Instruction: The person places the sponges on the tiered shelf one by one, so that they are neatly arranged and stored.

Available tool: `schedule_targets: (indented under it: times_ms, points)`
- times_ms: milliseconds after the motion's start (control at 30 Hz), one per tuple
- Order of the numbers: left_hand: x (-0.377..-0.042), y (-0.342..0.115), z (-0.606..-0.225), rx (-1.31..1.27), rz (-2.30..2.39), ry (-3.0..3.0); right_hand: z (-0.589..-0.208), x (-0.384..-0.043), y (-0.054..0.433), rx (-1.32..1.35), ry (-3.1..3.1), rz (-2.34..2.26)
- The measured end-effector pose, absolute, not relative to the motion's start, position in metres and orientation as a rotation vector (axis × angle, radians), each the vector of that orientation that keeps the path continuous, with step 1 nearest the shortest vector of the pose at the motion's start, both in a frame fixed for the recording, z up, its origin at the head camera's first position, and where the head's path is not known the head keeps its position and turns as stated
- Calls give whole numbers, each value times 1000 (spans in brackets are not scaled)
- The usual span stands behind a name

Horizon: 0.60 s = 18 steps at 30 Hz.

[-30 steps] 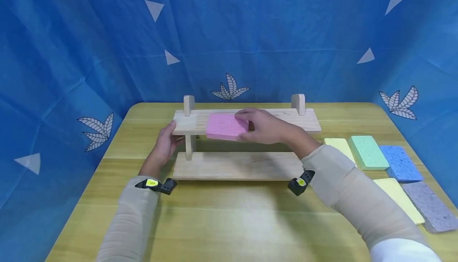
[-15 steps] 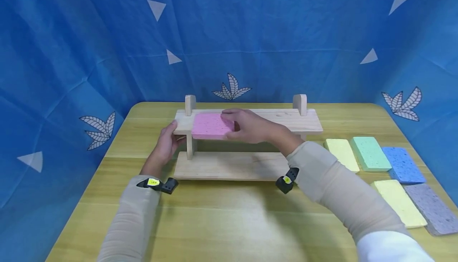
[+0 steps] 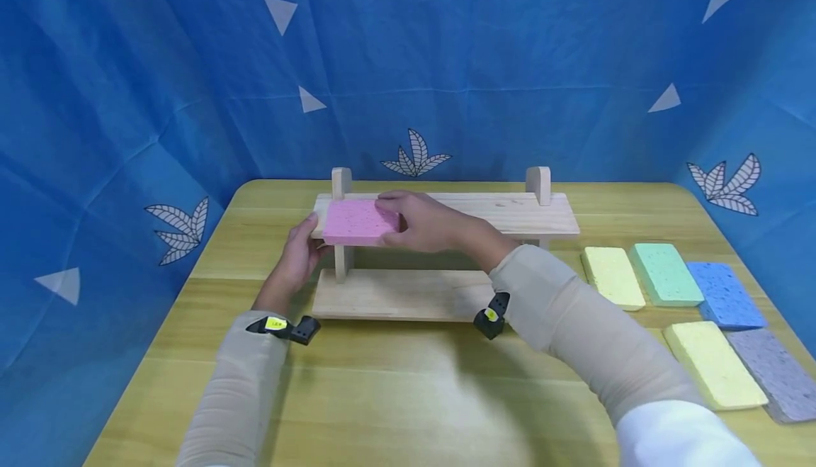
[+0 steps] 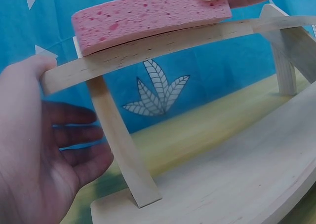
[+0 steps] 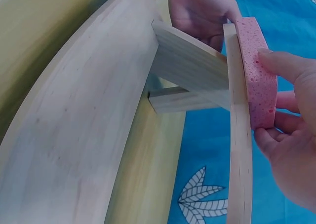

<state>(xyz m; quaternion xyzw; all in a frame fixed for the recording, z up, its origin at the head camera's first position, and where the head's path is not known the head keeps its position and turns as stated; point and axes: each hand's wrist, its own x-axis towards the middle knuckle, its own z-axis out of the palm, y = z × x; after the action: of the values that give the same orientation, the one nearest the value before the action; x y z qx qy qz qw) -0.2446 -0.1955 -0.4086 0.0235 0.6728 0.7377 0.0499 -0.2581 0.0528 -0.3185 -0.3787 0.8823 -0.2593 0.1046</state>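
A pink sponge (image 3: 360, 221) lies flat on the upper board of a two-tier wooden shelf (image 3: 472, 213), near its left end. My right hand (image 3: 428, 222) grips the sponge's right end; in the right wrist view the thumb is on the front edge of the sponge (image 5: 256, 81) and other fingers are at its end and back. At the shelf's left end, my left hand (image 3: 298, 254) holds the upper board, thumb at the board's end and fingers below it, beside the upright (image 4: 123, 140). The left wrist view shows the sponge (image 4: 148, 19) touching the board.
To the right on the table (image 3: 408, 389) lie two pale yellow sponges, one behind (image 3: 613, 278) and one nearer (image 3: 715, 366), a green sponge (image 3: 666, 274), a blue sponge (image 3: 725, 294) and a grey-purple sponge (image 3: 774, 375). A blue curtain (image 3: 408, 42) hangs behind the shelf.
My right hand has slid the pink sponge leftward along the upper board, from left of the middle to near the left end. My left hand stays at the shelf's end.
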Motion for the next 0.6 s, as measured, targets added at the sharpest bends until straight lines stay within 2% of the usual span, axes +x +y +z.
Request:
schedule_targets:
  times_ms: [600]
  points:
    - [-247, -195, -410, 128, 2245, 2065, -322, -264, 34, -1094, 2554, -903]
